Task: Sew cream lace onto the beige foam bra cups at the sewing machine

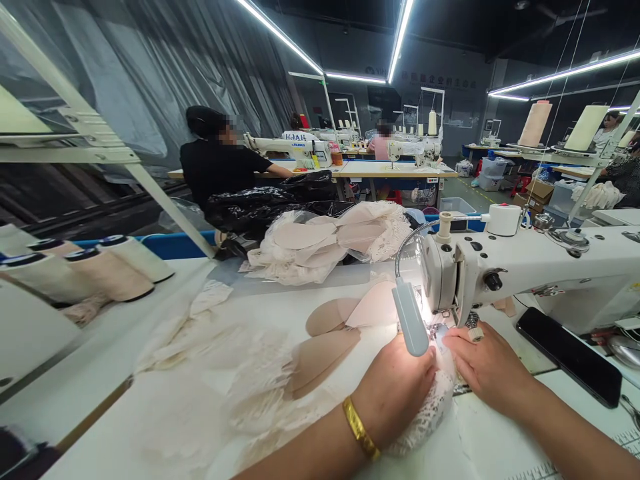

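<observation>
Both bare forearms reach in from the lower right edge and converge toward each other. The left hand (397,387) lies palm down, knuckles up, its fingers curled forward and pressed flat; a gold bangle circles the left wrist. The right hand (483,363) also lies palm down just beside it, fingers stretched toward the left hand, with a pale band on one finger. The fingertips of the two hands nearly meet.
</observation>
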